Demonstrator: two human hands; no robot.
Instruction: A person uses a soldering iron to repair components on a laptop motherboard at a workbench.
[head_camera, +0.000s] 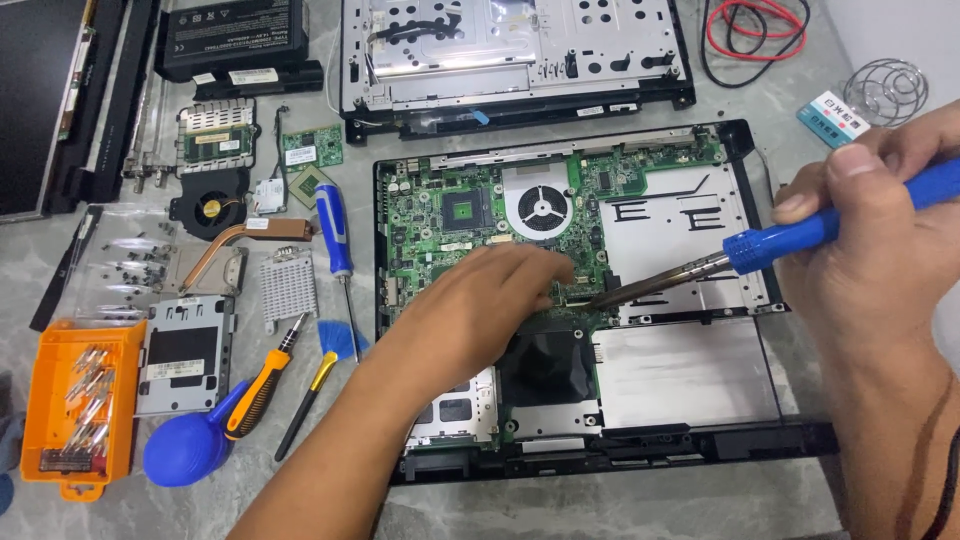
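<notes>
An opened laptop base (690, 380) lies in front of me with its green motherboard (440, 215) and round fan (541, 209) exposed. My left hand (485, 295) rests flat on the lower middle of the board, fingers pressed down near a connector. My right hand (880, 235) grips a blue-handled soldering iron (790, 235); its dark metal tip (610, 297) touches the board just right of my left fingertips.
To the left lie a blue screwdriver (333, 230), an orange-handled screwdriver (262, 385), a blue air blower (185, 450), an orange bit case (75, 405), a heatsink with fan (210, 210) and loose screws. A second chassis (520, 60), battery (235, 30) and red cables (755, 30) sit behind.
</notes>
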